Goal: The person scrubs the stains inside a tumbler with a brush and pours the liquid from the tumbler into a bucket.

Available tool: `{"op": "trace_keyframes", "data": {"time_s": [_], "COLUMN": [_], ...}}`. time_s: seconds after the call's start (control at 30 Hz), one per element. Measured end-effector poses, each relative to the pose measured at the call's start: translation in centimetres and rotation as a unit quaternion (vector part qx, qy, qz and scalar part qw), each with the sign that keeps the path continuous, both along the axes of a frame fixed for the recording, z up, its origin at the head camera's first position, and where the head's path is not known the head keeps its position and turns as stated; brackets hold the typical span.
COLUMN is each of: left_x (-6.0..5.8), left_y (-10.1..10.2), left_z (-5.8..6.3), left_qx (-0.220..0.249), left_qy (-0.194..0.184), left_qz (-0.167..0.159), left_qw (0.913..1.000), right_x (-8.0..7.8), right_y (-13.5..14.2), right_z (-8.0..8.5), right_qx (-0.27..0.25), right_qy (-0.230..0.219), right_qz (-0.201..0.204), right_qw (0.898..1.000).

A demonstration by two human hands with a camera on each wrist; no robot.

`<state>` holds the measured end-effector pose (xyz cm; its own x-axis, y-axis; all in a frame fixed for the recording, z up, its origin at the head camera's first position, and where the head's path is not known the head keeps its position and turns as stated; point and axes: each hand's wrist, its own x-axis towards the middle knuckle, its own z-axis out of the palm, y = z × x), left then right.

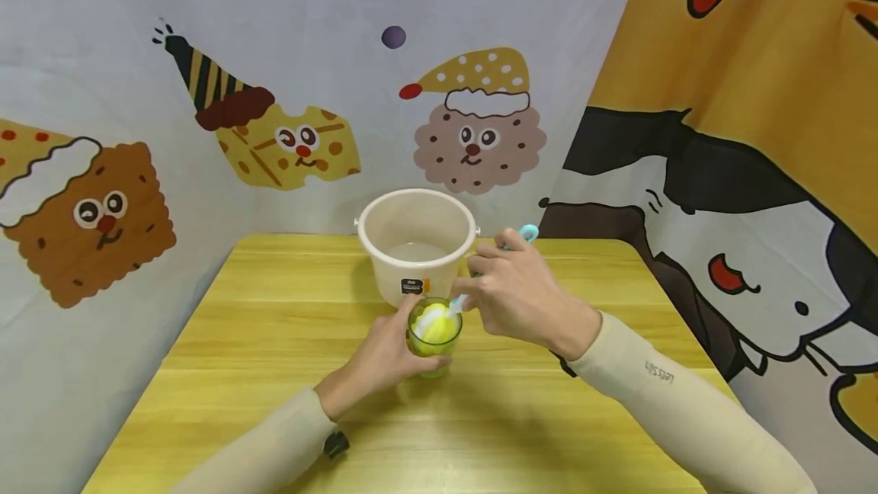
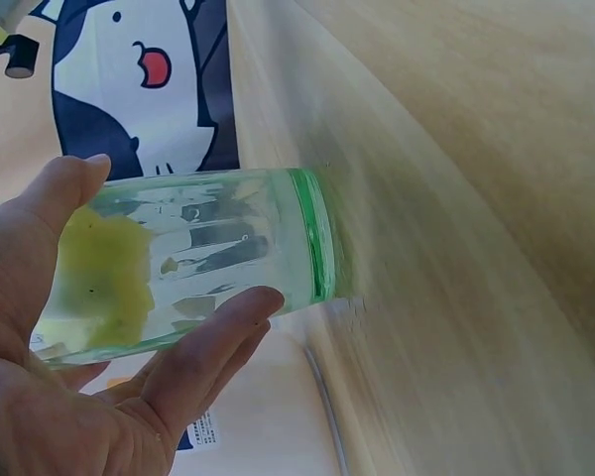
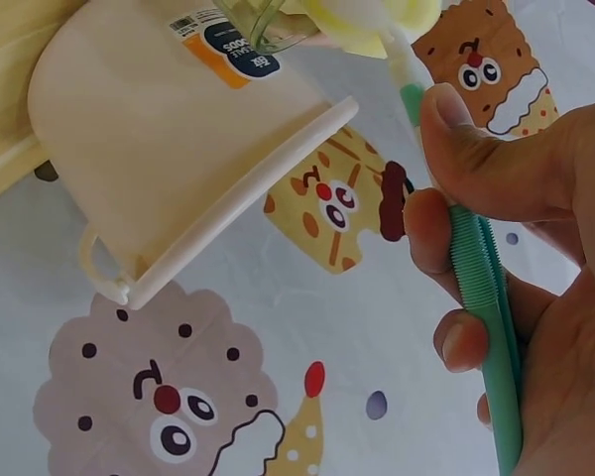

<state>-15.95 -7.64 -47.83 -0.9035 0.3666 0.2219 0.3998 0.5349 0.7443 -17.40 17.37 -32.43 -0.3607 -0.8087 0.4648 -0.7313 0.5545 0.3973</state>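
Note:
My left hand (image 1: pixel 373 353) grips a clear green-tinted drinking glass (image 2: pixel 218 238), thumb on one side and fingers on the other. The glass stands upright at the table's middle, its thick green base right at the tabletop in the left wrist view. My right hand (image 1: pixel 517 299) holds a sponge cup brush by its ribbed teal handle (image 3: pixel 496 372), thumb and fingers wrapped around it. The brush slants down to the left, and its yellow-and-white sponge head (image 1: pixel 436 325) sits inside the glass's mouth. Through the glass wall, yellow sponge shows in the upper part.
Just behind the glass stands a cream plastic bucket (image 1: pixel 387 269) with a dark and orange label (image 1: pixel 413 286). Both are on a yellow wood-grain table (image 1: pixel 274 341). A cloth printed with cartoon figures (image 1: pixel 309 21) hangs around the table's back and sides.

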Motion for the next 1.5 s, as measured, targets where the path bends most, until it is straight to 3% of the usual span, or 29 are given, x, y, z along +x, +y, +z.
{"op": "trace_keyframes", "data": {"time_s": [0.43,0.8,1.5], "left_x": [0.2,0.2,0.1], "left_y": [0.2,-0.2,0.1], "left_z": [0.3,0.3,0.2], "left_qx": [0.007,0.004,-0.004], "left_qy": [-0.016,-0.009,-0.015], "left_qz": [0.002,-0.001,0.005], "left_qw": [0.9998,0.9999,0.9999], "right_x": [0.5,1.0,0.9], "right_y": [-0.3,-1.1,-1.4], "right_z": [0.1,0.0,-0.1], "right_qx": [0.007,0.018,0.037], "right_qy": [0.015,0.068,0.082], "right_qz": [-0.008,-0.017,-0.037], "right_qw": [1.000,0.997,0.995]}}
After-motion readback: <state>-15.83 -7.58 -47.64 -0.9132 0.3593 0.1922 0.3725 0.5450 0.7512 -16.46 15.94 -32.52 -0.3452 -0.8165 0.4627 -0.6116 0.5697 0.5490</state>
